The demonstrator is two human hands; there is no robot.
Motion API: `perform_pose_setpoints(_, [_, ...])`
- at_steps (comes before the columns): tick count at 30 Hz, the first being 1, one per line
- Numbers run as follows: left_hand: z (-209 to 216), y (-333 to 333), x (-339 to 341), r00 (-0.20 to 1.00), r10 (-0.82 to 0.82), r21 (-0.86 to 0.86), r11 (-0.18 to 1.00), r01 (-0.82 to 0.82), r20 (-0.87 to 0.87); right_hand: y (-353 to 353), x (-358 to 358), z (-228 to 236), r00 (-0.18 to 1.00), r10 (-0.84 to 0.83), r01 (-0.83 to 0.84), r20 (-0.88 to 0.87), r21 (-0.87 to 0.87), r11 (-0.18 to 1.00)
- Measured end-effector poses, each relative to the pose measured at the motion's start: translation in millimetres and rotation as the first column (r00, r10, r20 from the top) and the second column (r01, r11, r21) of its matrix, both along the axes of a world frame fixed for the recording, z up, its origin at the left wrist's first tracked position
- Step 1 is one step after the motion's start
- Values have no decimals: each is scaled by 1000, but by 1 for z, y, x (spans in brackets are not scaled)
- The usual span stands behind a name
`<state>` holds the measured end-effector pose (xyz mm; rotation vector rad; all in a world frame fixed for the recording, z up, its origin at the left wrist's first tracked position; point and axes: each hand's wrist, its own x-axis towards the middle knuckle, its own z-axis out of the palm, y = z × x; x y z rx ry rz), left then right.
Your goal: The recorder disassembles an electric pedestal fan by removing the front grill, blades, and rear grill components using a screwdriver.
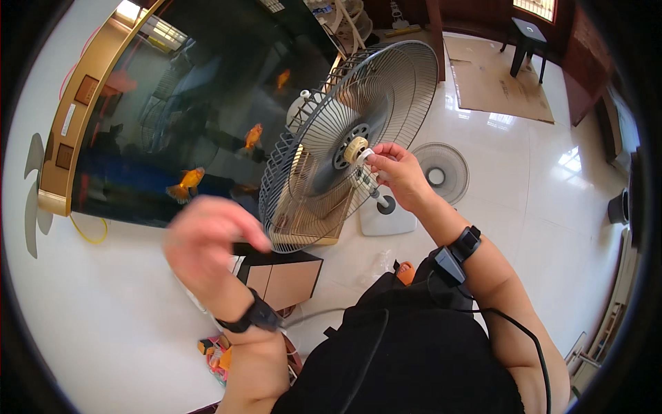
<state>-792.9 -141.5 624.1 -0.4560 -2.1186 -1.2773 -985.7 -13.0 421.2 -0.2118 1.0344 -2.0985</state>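
A standing fan's round wire rear guard is tilted in front of me, with no blades inside it. At its centre a cream-coloured hub sticks out. My right hand pinches a small white cap or nut right at the end of that hub. My left hand is raised beside the guard's lower left rim, smeared by motion; nothing shows in it, and its fingers cannot be made out clearly. Behind the guard, part of the white motor housing shows.
A fish tank with orange fish stands just behind the fan. The fan's white base and a round front grille are on the tiled floor to the right. Grey fan blades appear far left. Beyond are flattened cardboard and a black stool.
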Motion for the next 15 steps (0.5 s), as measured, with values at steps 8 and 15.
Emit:
perform_pose_setpoints(8, [-17, -36, -39, 926, -65, 137, 991, 15, 372, 1, 16, -25, 997, -35, 22, -75, -171, 985])
perform_pose_setpoints(15, [-49, -105, -68, 851, -312, 483, 872, 79, 422, -27, 35, -34, 954, -298, 286, -20, -226, 931])
